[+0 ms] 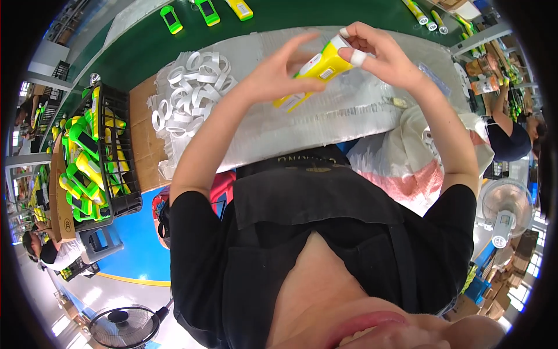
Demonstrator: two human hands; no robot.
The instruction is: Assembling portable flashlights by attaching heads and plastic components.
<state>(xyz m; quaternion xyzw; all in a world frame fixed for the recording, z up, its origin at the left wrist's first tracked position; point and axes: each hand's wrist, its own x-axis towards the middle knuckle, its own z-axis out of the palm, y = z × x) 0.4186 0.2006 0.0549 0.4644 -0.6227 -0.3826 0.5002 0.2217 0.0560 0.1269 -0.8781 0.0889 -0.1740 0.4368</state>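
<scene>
Above the wrapped work surface, both hands hold a tilted yellow device (329, 63) with a white end, a bit of green and a barcode label. My left hand (285, 72) is round its lower left part, the thumb lying across it and the fingers stretched out on the far side. At its upper right end, my right hand (381, 55) grips with thumb and fingers; white wraps show on the thumb and a fingertip. A pile of white loop-shaped bands (195, 93) lies to the left of my left forearm.
A black crate (119, 200) full of yellow-and-green devices (87, 166) stands at the left. Several more devices (207, 11) lie on the green surface (279, 18) at the far side. A white woven sack (401, 139) sits at the right. Fans (505, 209) and other people are farther off.
</scene>
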